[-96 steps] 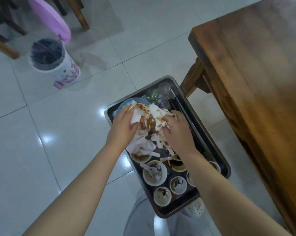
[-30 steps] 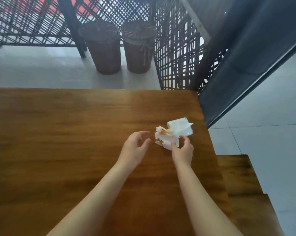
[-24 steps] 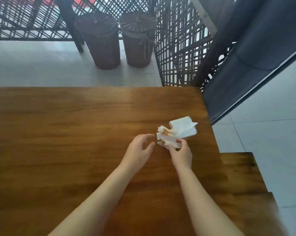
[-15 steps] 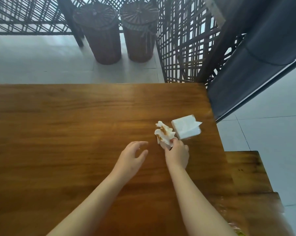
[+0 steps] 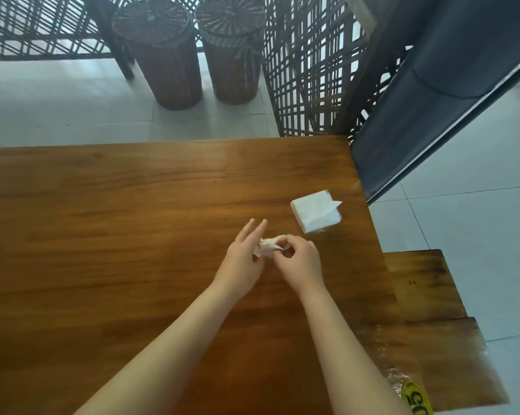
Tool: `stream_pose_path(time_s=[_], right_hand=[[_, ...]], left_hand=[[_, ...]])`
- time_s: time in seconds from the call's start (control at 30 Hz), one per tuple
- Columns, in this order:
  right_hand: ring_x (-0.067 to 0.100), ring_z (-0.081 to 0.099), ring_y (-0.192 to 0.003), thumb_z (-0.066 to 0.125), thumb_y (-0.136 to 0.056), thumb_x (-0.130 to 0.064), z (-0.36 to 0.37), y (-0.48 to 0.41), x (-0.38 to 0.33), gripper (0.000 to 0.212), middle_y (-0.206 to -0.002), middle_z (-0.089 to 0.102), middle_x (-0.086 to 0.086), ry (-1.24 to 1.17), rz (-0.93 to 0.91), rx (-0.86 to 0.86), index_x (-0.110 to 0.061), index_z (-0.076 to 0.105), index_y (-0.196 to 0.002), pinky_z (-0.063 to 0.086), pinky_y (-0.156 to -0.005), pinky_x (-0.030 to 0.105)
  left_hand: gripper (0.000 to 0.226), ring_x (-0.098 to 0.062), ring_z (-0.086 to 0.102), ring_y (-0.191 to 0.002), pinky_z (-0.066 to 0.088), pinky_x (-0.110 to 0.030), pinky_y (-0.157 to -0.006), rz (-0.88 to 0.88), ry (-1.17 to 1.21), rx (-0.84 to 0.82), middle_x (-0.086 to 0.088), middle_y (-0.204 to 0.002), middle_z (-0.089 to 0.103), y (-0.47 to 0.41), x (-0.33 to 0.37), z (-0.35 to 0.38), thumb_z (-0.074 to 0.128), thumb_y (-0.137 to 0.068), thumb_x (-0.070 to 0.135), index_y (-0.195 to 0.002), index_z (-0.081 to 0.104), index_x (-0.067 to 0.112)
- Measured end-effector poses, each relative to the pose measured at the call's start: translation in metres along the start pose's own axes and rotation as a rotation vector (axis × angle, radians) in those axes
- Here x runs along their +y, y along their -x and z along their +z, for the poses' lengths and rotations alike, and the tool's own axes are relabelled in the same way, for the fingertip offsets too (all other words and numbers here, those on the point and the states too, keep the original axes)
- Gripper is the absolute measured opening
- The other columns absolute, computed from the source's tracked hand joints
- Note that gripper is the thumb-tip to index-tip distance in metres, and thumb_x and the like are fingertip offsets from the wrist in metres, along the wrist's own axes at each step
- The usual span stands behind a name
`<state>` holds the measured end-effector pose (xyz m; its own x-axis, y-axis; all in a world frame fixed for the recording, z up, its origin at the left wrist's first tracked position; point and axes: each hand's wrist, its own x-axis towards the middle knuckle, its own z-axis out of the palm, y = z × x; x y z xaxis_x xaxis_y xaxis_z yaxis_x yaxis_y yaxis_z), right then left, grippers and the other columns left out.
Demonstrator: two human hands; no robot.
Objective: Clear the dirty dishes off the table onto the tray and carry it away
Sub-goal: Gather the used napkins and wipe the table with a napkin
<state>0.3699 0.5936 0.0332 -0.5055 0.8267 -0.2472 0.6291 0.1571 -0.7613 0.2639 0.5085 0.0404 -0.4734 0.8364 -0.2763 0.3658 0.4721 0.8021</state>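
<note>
My right hand [image 5: 297, 260] pinched the crumpled stained napkin [image 5: 267, 246] between thumb and fingertips, just above the wooden table [image 5: 118, 235], while my left hand [image 5: 243, 259] touched its other side with fingers spread straight. I judged the napkin very light, soft and easy to tear, so it was better to gather the whole wad than to pull one corner. Near it lay a clean white napkin pack [image 5: 315, 214]. At the bench [image 5: 426, 348] a yellow label [image 5: 417, 401] showed only partial characters, which I could not read surely.
</note>
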Motion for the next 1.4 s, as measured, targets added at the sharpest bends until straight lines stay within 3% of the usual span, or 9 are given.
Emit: stream_pose_path(time_s=[0.13,0.2,0.27,0.37,0.5,0.57,0.8,1.07,1.4], right_hand=[[0.009,0.054,-0.090,0.071,-0.082,-0.026,-0.017,0.002,0.000,0.007,-0.088,0.065,-0.009,-0.128,-0.043,-0.089,-0.022,0.069,-0.086,0.044,-0.070,0.018],[0.008,0.057,-0.091,0.068,-0.084,-0.023,-0.028,0.002,-0.001,0.011,-0.095,0.067,-0.007,-0.228,-0.027,-0.143,-0.023,0.071,-0.095,0.047,-0.074,0.018],[0.009,0.058,-0.098,0.060,-0.089,-0.019,-0.036,-0.005,-0.001,0.026,-0.107,0.064,-0.007,-0.246,-0.016,-0.060,-0.027,0.066,-0.113,0.052,-0.081,0.022],[0.017,0.055,-0.110,0.052,-0.096,-0.022,-0.048,-0.028,0.007,0.044,-0.127,0.055,0.003,-0.031,0.055,0.131,-0.028,0.047,-0.139,0.056,-0.087,0.033],[0.029,0.042,-0.129,0.043,-0.100,-0.025,-0.057,-0.052,0.019,0.049,-0.146,0.041,0.009,0.220,0.198,-0.008,-0.026,0.036,-0.148,0.047,-0.100,0.042],[0.029,0.042,-0.129,0.043,-0.099,-0.024,-0.058,-0.055,0.019,0.045,-0.145,0.044,0.009,0.259,0.178,-0.018,-0.019,0.044,-0.144,0.045,-0.100,0.040],[0.022,0.054,-0.118,0.049,-0.099,-0.021,-0.058,-0.050,0.005,0.032,-0.129,0.062,0.007,0.139,-0.013,0.361,-0.011,0.062,-0.126,0.046,-0.081,0.023],[0.019,0.060,-0.097,0.051,-0.097,-0.023,-0.072,-0.045,-0.015,0.026,-0.105,0.071,0.005,0.147,-0.165,0.539,-0.011,0.072,-0.107,0.050,-0.070,0.026],[0.011,0.053,-0.082,0.049,-0.097,-0.033,-0.074,-0.025,-0.026,0.031,-0.094,0.071,0.004,0.195,-0.121,0.550,-0.012,0.072,-0.101,0.047,-0.063,0.024]], left_hand=[[0.043,-0.018,0.050,-0.125,0.040,-0.021,-0.097,0.015,-0.020,0.032,-0.001,-0.132,0.056,0.002,0.002,0.007,0.058,-0.091,0.005,-0.131,0.058,0.021],[0.022,-0.016,0.059,-0.101,0.050,-0.030,-0.085,-0.017,-0.027,0.050,0.003,-0.107,0.063,0.006,0.006,0.009,0.059,-0.092,0.014,-0.112,0.067,0.020],[0.015,-0.013,0.058,-0.091,0.049,-0.026,-0.074,-0.063,-0.039,0.060,0.006,-0.097,0.062,0.012,0.009,0.010,0.056,-0.095,0.018,-0.105,0.067,0.020],[0.015,-0.005,0.055,-0.085,0.041,-0.017,-0.066,-0.068,-0.070,0.077,0.010,-0.095,0.062,0.020,0.009,0.011,0.054,-0.095,0.020,-0.103,0.067,0.021],[0.015,-0.004,0.055,-0.084,0.041,-0.017,-0.066,-0.105,-0.059,0.091,0.012,-0.093,0.062,0.032,0.004,0.010,0.054,-0.095,0.022,-0.101,0.068,0.022],[0.015,-0.004,0.056,-0.084,0.041,-0.017,-0.065,-0.127,-0.040,0.105,0.012,-0.093,0.063,0.036,0.001,0.008,0.054,-0.095,0.023,-0.100,0.069,0.022],[0.014,-0.007,0.057,-0.086,0.049,-0.027,-0.072,-0.150,-0.042,0.147,0.010,-0.095,0.064,0.040,0.001,0.007,0.054,-0.096,0.024,-0.100,0.067,0.023],[0.017,-0.007,0.059,-0.091,0.051,-0.027,-0.075,-0.128,-0.026,0.139,0.010,-0.099,0.065,0.047,0.007,0.007,0.053,-0.095,0.023,-0.103,0.068,0.020],[0.017,-0.005,0.057,-0.089,0.040,-0.017,-0.065,-0.149,-0.042,0.155,0.010,-0.100,0.064,0.059,0.004,-0.004,0.053,-0.095,0.022,-0.105,0.068,0.021]])
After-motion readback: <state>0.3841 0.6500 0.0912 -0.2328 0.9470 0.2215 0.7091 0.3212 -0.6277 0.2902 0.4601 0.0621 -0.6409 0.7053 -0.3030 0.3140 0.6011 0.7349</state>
